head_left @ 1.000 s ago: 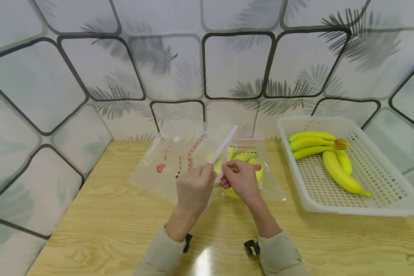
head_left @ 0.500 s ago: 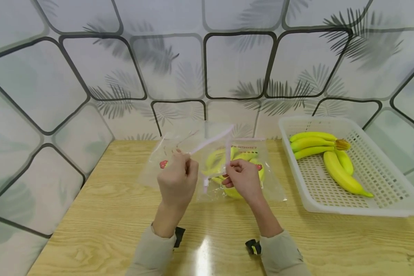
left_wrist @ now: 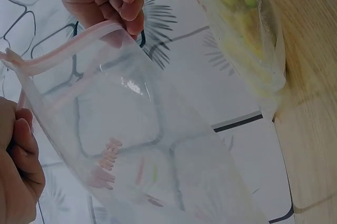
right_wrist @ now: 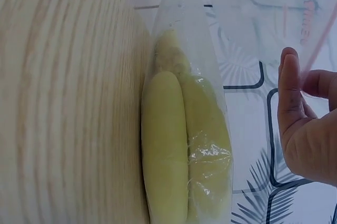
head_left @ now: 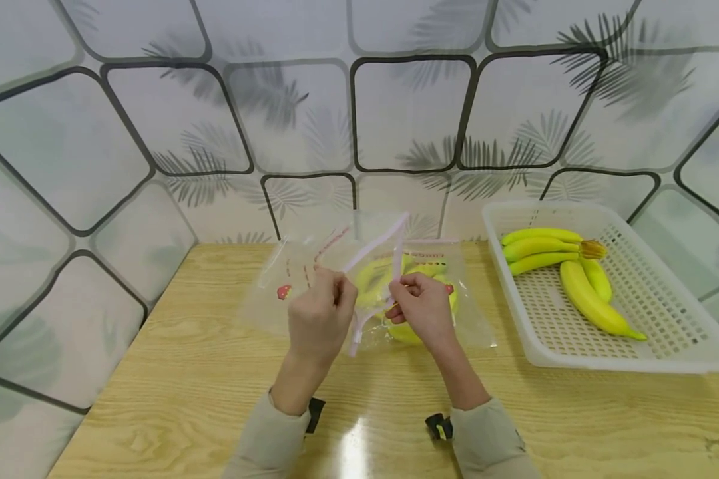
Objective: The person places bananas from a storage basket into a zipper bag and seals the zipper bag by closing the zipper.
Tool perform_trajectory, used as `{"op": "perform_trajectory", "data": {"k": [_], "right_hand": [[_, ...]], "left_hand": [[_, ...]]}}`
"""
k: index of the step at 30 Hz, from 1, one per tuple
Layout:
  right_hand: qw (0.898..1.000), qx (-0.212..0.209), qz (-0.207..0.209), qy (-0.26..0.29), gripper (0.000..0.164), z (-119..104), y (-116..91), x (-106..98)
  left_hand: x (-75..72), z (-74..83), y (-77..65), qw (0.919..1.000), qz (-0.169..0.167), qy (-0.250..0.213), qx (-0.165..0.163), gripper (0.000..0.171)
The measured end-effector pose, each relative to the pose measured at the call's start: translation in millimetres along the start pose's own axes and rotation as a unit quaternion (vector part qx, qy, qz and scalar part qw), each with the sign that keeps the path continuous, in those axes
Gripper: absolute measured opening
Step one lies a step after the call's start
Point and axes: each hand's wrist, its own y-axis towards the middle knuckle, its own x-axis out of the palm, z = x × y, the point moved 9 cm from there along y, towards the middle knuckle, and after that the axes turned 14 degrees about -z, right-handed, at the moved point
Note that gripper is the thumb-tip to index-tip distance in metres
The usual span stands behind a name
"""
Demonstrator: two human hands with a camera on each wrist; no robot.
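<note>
Both hands hold up a clear zip bag (left_wrist: 131, 108) with a pink zip edge and red strawberry print, its mouth spread apart. My left hand (head_left: 320, 313) grips one side of the mouth with curled fingers. At the other side, my right hand (head_left: 424, 309) pinches the pink edge between thumb and fingers. The bag's pale slider (head_left: 356, 336) hangs at the near end of the zip. No item shows inside this bag. Below the right hand, a second zip bag (head_left: 476, 326) lies on the table with yellow bananas (right_wrist: 164, 139) inside.
A white slotted plastic basket (head_left: 518, 326) stands at the right, with a bunch of bananas (head_left: 539, 247) and more bananas (head_left: 593, 299) in it. The wooden table (head_left: 174, 372) meets a patterned wall covering (head_left: 413, 113) behind the bags.
My left hand moved left, pulling its side of the bag's mouth away from the right hand, then came slightly back. My right hand stays nearly in place, pinching the edge.
</note>
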Motion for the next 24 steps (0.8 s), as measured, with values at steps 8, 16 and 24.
{"op": "perform_trajectory", "data": {"k": [8, 16, 24], "right_hand": [[1.000, -0.006, 0.014, -0.015, 0.023, -2.9, -0.8, -3.4], [0.998, -0.025, 0.031, -0.053, 0.026, -10.9, -5.1, -2.4], [0.992, -0.055, 0.046, -0.106, 0.037, -21.6, -11.0, -3.5]], "left_hand": [[1.5, -0.8, -1.1, 0.9993, -0.001, -0.037, -0.003, 0.015], [11.0, -0.4, -3.3, 0.9993, -0.028, -0.017, -0.015, 0.013], [19.4, 2.0, -4.0, 0.9976, -0.055, -0.036, -0.019, 0.019]]}}
